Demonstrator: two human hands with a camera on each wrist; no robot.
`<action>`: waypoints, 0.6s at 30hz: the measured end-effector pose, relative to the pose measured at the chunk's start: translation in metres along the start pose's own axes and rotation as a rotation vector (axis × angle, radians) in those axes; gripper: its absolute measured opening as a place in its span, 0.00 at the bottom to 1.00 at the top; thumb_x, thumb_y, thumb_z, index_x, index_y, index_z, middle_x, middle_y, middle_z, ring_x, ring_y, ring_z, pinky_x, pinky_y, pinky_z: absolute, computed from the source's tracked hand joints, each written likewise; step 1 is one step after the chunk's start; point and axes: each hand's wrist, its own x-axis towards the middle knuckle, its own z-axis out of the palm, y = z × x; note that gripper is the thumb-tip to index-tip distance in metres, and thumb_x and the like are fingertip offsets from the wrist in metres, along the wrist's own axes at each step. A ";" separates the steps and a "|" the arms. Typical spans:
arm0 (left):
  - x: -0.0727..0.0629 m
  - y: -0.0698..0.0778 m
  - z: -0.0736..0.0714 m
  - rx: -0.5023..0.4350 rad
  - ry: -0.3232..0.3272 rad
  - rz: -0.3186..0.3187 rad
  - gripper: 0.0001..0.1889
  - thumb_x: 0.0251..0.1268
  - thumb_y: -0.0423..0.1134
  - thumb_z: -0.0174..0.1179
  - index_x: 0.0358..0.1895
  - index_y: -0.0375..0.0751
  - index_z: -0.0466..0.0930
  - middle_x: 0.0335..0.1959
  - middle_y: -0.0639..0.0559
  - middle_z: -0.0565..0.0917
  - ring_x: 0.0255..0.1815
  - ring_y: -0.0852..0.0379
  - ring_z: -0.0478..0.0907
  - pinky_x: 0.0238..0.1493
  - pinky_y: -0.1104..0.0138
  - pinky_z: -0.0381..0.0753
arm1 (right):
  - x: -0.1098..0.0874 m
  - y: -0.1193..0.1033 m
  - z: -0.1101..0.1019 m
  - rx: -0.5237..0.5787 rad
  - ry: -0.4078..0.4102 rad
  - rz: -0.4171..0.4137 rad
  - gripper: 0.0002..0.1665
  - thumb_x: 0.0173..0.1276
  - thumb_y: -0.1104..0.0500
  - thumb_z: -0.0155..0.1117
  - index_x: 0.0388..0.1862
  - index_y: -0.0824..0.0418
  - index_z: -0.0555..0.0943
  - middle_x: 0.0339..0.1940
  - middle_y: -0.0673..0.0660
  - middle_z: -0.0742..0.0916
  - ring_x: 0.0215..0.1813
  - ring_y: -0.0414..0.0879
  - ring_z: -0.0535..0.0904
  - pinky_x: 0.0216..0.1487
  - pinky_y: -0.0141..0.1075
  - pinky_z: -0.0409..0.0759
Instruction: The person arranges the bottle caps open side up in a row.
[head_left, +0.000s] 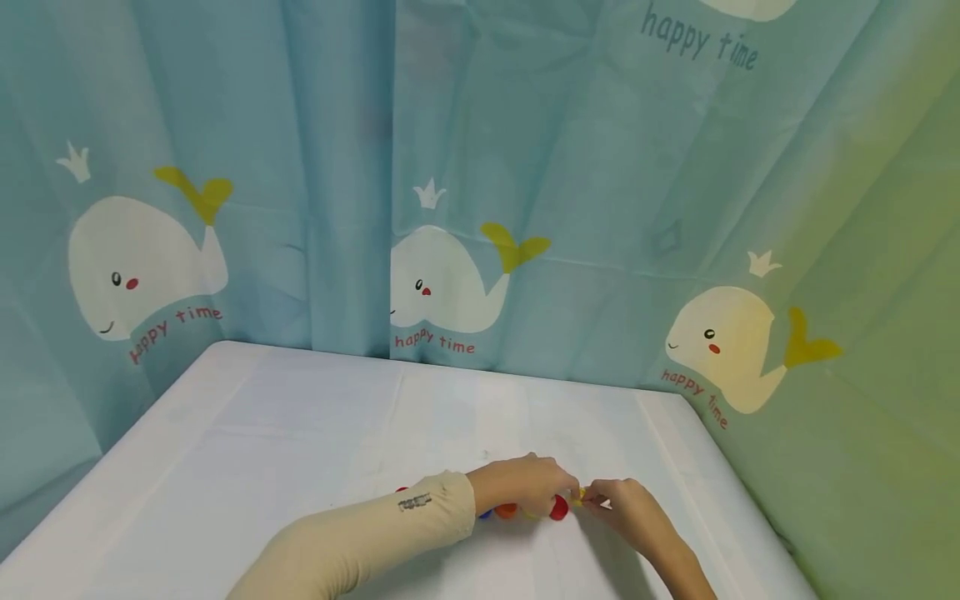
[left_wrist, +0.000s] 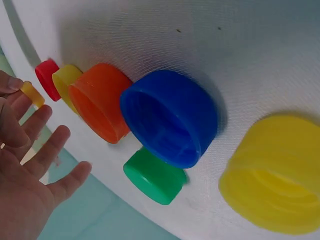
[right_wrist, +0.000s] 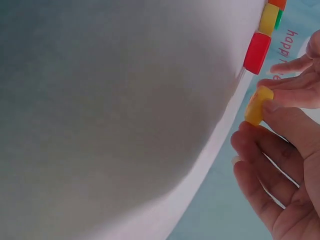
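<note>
Between my two hands a small yellow bottle cap [right_wrist: 257, 106] is held just above the table. My right hand [head_left: 630, 508] pinches it between thumb and fingers, as the right wrist view shows. From the other side my left hand [head_left: 525, 483] grips its edge with the fingertips, while its remaining fingers spread apart in the left wrist view. Beside the hands runs a row of plastic caps on the table: a red cap [left_wrist: 47, 80], a yellow cap [left_wrist: 66, 86], an orange cap [left_wrist: 102, 102] and a blue cap [left_wrist: 170, 117]. Part of the row hides behind my left forearm in the head view.
A green cap [left_wrist: 155, 175] lies beside the blue one, and a large yellow cap [left_wrist: 275, 175] stands nearer the left wrist camera. Another red piece [head_left: 402, 490] peeks out behind the left sleeve. The white table [head_left: 300, 417] meets a whale-print curtain [head_left: 337, 167] at the back and sides.
</note>
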 end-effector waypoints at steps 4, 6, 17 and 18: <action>0.002 0.002 0.002 -0.003 -0.011 0.002 0.21 0.57 0.34 0.64 0.53 0.58 0.79 0.42 0.68 0.80 0.41 0.68 0.71 0.55 0.60 0.67 | -0.003 0.001 0.000 -0.018 -0.017 -0.001 0.05 0.54 0.63 0.72 0.26 0.54 0.84 0.25 0.44 0.86 0.30 0.37 0.81 0.32 0.34 0.78; 0.002 0.002 0.003 0.003 -0.019 0.013 0.21 0.56 0.32 0.63 0.53 0.59 0.79 0.41 0.68 0.80 0.41 0.67 0.70 0.54 0.60 0.68 | -0.003 0.000 0.000 -0.021 -0.032 -0.009 0.05 0.53 0.64 0.72 0.25 0.55 0.84 0.25 0.44 0.85 0.30 0.37 0.81 0.32 0.34 0.78; -0.001 0.005 -0.001 0.036 -0.087 -0.009 0.20 0.58 0.35 0.62 0.54 0.60 0.79 0.34 0.65 0.78 0.34 0.67 0.70 0.52 0.62 0.68 | -0.004 0.000 0.002 0.027 -0.070 -0.010 0.07 0.50 0.66 0.73 0.23 0.57 0.83 0.24 0.44 0.84 0.28 0.37 0.79 0.32 0.33 0.78; -0.002 0.004 -0.001 0.041 -0.085 -0.007 0.20 0.58 0.35 0.62 0.54 0.60 0.79 0.34 0.64 0.78 0.35 0.67 0.71 0.52 0.62 0.68 | -0.004 0.000 0.002 0.031 -0.072 -0.011 0.07 0.51 0.66 0.73 0.23 0.57 0.83 0.24 0.45 0.84 0.29 0.37 0.80 0.32 0.33 0.78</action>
